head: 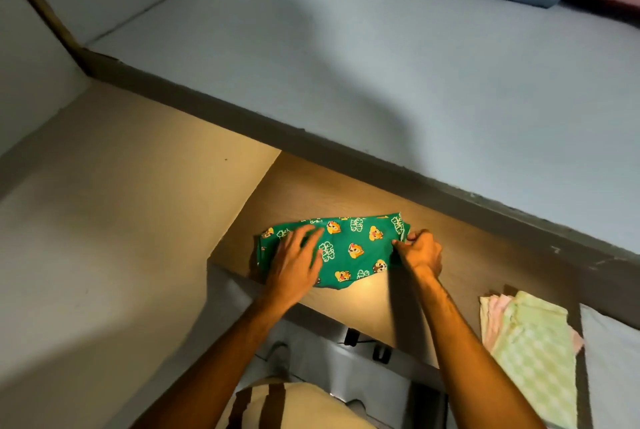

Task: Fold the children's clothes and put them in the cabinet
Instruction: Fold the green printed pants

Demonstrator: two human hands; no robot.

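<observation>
Green printed garment [349, 248] lies long axis left-right on wooden board [467, 276]; left hand [294, 262] flat, unclenched on it, right hand [420, 250] pinching its right edge.

left hand [294, 264]: flat, fingers spread | right hand [420, 252]: pinch grip closed

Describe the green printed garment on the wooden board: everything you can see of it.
The green printed garment looks like soft knit cloth, covered with cartoon chipmunk faces and white lettering. It lies flat, partly folded, on the wooden board. The left hand presses flat on its left part; the right hand pinches its right edge. Its near hem curves unevenly.
</observation>
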